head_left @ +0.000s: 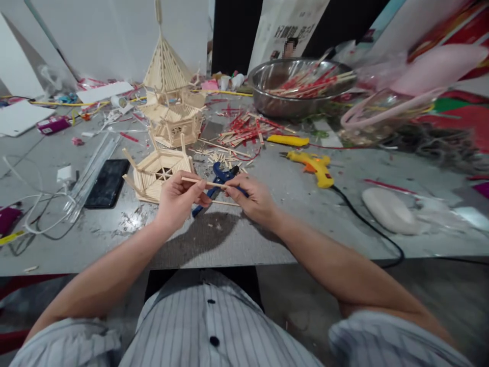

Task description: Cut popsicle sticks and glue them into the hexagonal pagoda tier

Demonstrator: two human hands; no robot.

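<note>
My left hand (176, 198) and right hand (255, 199) pinch one stick (214, 185) together, near one blue tool (221, 174) and one glue gun (317, 164).

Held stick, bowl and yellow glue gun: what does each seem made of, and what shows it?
Held stick: probably wood, unpainted and matt, from its pale colour. Bowl: metal, likely stainless steel, given its silvery, reflective wall. Yellow glue gun: probably plastic, judging by its bright, smooth-looking body.
</note>
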